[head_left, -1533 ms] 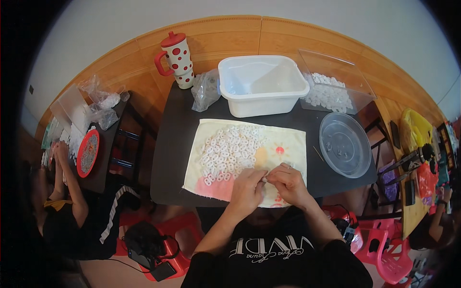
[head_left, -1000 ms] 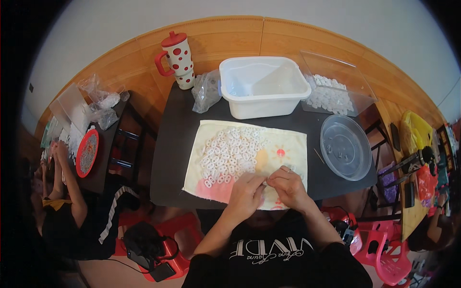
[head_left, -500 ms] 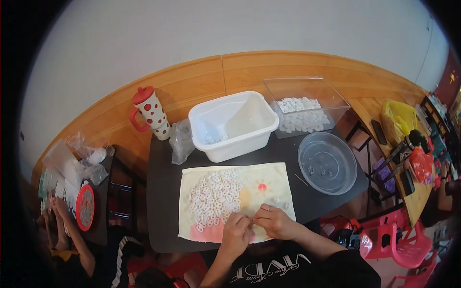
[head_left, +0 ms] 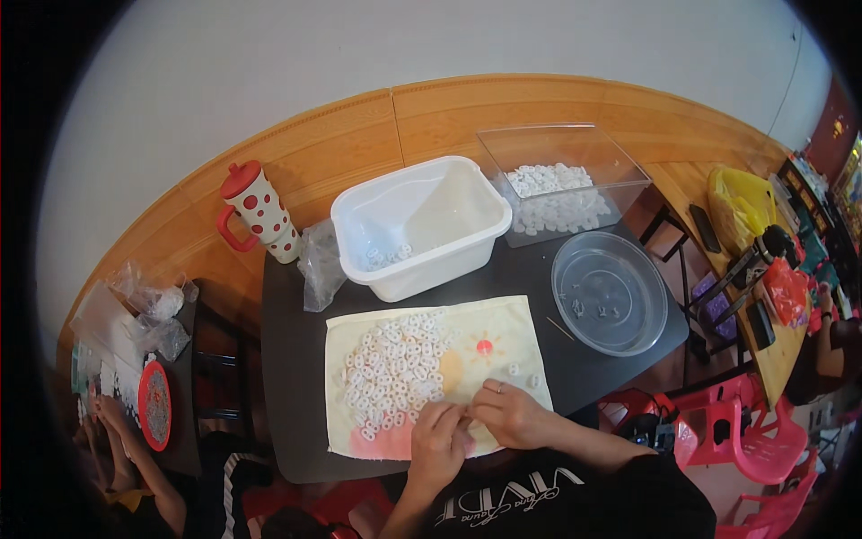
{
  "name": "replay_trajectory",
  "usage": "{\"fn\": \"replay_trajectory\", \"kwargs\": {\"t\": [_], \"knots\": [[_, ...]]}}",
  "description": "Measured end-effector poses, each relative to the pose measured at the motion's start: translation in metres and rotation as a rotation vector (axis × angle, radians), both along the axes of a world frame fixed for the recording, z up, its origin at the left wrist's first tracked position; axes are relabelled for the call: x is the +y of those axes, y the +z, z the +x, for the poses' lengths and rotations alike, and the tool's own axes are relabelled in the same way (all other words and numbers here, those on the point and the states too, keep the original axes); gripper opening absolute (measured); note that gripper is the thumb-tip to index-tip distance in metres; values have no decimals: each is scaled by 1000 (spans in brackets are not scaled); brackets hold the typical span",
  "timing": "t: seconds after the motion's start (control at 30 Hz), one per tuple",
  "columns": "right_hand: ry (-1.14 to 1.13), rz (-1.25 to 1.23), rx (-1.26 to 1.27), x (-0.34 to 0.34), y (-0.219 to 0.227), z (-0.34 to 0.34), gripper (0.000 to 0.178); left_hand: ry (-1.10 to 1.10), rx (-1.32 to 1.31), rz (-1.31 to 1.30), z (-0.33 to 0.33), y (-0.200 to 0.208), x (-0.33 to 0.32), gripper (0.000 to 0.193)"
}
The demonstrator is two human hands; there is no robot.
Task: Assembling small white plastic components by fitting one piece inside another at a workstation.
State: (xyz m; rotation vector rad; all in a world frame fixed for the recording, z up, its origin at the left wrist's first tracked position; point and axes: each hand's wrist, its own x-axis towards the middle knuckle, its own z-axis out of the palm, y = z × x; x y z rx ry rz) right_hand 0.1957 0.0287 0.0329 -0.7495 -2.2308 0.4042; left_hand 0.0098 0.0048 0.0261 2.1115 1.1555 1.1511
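My left hand and right hand: closed in pinches, fingertips together; anything between, I cannot tell. White rings: piled on cloth, ten o'clock. Tub: twelve. Clear dish: two.

From your head, the left fisheye looks down and forward at near range, taking in your table and the wall beyond.

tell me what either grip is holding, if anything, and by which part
It cannot be told: the left grip and right grip are close together over the cloth, and anything pinched there is too small to make out.
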Motion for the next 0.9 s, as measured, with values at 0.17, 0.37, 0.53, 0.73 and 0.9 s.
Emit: {"fn": "replay_trajectory", "kwargs": {"t": [0.17, 0.37, 0.53, 0.73, 0.9], "knots": [[-155, -489, 380, -3, 21, 14, 13, 24, -84, -11, -1, 3, -1, 39], [-379, -97, 374, 50, 113, 65, 13, -20, -54, 153, -2, 2, 0, 38], [-153, -490, 692, 79, 147, 60, 15, 5, -149, 212, -6, 4, -1, 36], [-43, -899, 589, 19, 89, 10, 17, 72, -391, 163, -5, 21, 4, 40], [110, -922, 557, 4, 63, -4, 18, -39, -524, 92, -4, 29, 7, 43]]}}
